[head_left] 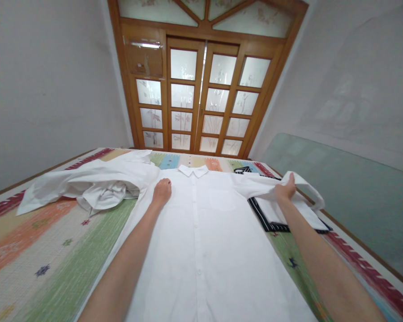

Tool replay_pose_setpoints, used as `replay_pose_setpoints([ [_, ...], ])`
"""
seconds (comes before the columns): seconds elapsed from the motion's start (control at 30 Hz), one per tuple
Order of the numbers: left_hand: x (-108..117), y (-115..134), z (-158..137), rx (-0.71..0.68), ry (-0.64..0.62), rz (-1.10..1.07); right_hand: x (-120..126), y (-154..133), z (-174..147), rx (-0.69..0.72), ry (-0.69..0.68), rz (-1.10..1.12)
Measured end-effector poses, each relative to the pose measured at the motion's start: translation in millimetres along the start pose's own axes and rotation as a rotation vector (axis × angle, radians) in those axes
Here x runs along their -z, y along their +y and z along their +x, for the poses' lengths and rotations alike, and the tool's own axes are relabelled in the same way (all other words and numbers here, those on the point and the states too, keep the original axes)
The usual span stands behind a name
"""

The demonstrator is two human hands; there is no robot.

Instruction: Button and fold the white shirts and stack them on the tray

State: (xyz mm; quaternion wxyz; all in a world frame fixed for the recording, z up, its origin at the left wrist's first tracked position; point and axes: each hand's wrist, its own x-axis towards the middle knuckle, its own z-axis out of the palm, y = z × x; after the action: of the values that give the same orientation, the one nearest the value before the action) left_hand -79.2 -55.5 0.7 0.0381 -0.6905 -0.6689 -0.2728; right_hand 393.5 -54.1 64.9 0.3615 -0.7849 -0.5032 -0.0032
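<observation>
No text, label, brand, number or sign can be read on the white shirt [218, 241], the patterned cloth [60, 237] or anything else in view.

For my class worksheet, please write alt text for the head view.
A white shirt lies spread on patterned cloth; the left hand touches its upper front, the right hand holds a sleeve. Glazed wooden doors stand beyond.

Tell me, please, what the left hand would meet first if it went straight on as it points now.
Probably the left hand would first slide over the white button-up shirt near its collar; beyond lies the striped cloth. Depth is hard to judge.
</observation>
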Motion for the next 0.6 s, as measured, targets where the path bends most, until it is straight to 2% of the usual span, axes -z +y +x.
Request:
replay_pose_setpoints([
  [0.07,-1,0,1,-0.008,0.002,0.001,-3,-23,-1,0.001,0.134,0.015],
  [0.23,1,3,1,0.037,0.045,-0.084,-23,-82,-12,0.399,-0.004,-0.006],
  [0.3,2,4,0,0.063,0.048,-0.125,-38,-101,-26,0.55,-0.094,-0.01],
  [0.43,2,3,0,0.08,0.04,-0.203,-76,-125,-72,0.862,-0.377,0.028],
  [0.53,1,1,0,0.083,0.022,-0.244,-100,-135,-110,0.919,-0.609,0.018],
  [0.6,1,0,1,0.074,0.015,-0.269,-108,-138,-128,0.918,-0.66,-0.02],
])
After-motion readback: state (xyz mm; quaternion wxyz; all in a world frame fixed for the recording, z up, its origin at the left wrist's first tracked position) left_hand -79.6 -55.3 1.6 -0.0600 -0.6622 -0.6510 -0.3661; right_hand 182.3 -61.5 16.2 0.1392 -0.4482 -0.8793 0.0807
